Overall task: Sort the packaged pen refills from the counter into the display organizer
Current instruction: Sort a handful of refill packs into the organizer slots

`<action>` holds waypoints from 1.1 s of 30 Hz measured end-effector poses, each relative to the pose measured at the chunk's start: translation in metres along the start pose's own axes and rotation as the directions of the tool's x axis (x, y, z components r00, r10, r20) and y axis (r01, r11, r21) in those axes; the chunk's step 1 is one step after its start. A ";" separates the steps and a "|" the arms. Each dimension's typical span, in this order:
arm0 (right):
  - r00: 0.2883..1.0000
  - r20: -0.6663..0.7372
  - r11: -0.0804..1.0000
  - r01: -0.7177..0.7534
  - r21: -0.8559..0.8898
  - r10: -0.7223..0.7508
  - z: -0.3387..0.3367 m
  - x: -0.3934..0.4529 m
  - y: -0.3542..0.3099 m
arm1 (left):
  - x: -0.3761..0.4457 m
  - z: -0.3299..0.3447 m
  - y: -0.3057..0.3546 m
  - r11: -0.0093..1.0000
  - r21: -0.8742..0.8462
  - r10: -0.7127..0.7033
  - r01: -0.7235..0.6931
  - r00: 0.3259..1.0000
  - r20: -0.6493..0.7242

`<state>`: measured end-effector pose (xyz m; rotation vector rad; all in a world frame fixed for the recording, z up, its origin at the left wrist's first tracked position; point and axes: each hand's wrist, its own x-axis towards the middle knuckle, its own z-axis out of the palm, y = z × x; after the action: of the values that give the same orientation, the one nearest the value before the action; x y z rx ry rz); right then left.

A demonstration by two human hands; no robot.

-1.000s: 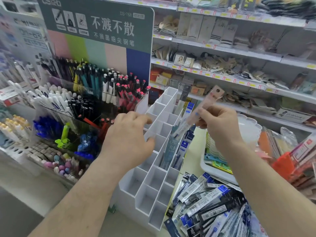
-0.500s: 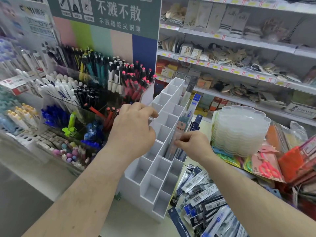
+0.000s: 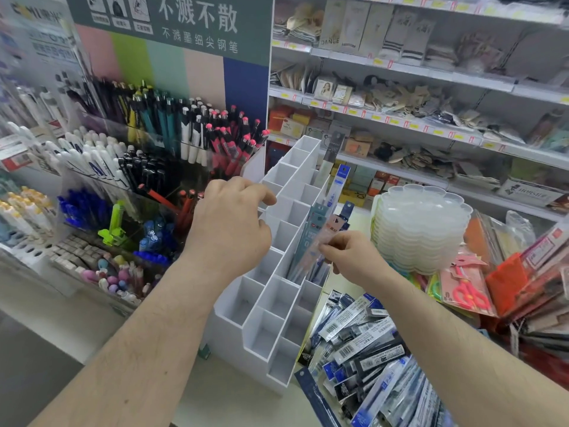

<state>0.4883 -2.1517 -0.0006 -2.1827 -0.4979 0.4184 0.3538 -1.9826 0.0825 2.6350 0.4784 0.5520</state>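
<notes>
A white stepped display organizer (image 3: pixel 278 303) with square compartments is seen on a desk (image 3: pixel 234 392) in a stationery shop. Its upper left edge is gripped by the left hand (image 3: pixel 229 229). A clear packaged pen refill (image 3: pixel 311 248) is pinched by the right hand (image 3: pixel 351 257) and stands tilted in a compartment of the right-hand column, among other refill packs. A heap of packaged refills (image 3: pixel 366 359) lies just right of the organizer. A stack of clear scalloped trays (image 3: pixel 421 226) is seen behind it.
</notes>
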 end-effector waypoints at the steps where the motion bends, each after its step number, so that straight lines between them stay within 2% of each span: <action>1: 1.000 -0.025 0.998 0.014 0.067 -0.012 -0.006 -0.002 -0.002 | 0.000 0.000 0.000 1.000 0.000 0.005 -0.005 1.000 -0.007; 3: 0.996 -0.080 0.980 0.045 0.194 -0.030 -0.018 -0.005 -0.001 | 0.000 0.001 -0.001 1.000 0.001 0.016 -0.016 1.000 -0.016; 6: 0.992 -0.105 0.977 0.083 0.194 -0.063 -0.023 -0.007 0.006 | 0.000 0.002 -0.002 1.000 0.008 0.024 -0.024 1.000 -0.011; 9: 0.991 -0.066 0.992 0.120 0.046 -0.117 -0.009 -0.003 0.006 | 0.002 0.003 -0.001 1.000 0.011 0.029 -0.028 0.999 -0.031; 13: 0.982 0.040 0.926 0.185 -0.330 -0.182 0.017 0.008 -0.006 | 0.002 0.004 0.015 0.993 -0.006 0.118 -0.119 0.987 -0.109; 15: 0.989 0.021 0.922 0.141 -0.361 -0.144 0.018 0.010 -0.005 | 0.002 0.005 0.021 0.985 -0.029 0.164 -0.169 0.978 -0.128; 17: 0.990 -0.055 0.945 0.103 -0.311 -0.126 0.012 0.009 -0.003 | 0.003 0.007 0.023 0.982 -0.043 0.180 -0.186 0.976 -0.127; 20: 0.964 -0.253 0.996 0.061 -0.072 -0.077 -0.002 0.012 -0.001 | 0.005 0.012 0.024 0.982 -0.077 0.166 -0.174 0.980 -0.106; 23: 0.979 -0.200 0.985 0.000 0.175 0.036 -0.004 0.020 -0.007 | 0.002 0.023 0.032 0.970 -0.156 0.173 -0.187 0.980 -0.098; 26: 0.981 -0.193 0.980 0.010 0.200 0.029 0.003 0.027 -0.008 | -0.005 0.038 0.038 0.962 -0.214 0.168 -0.173 0.985 -0.041; 30: 0.970 -0.243 0.934 0.071 0.350 0.017 0.006 0.026 -0.012 | -0.003 0.064 0.034 0.990 -0.123 0.079 -0.065 0.990 0.117; 33: 0.979 -0.202 0.889 0.130 0.439 -0.043 0.008 0.016 -0.015 | 0.003 0.081 0.032 0.997 -0.072 0.006 0.002 0.994 0.105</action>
<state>0.4957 -2.1305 0.0045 -1.7197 -0.3505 0.2454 0.4004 -2.0346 0.0295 2.5800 0.4160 0.4207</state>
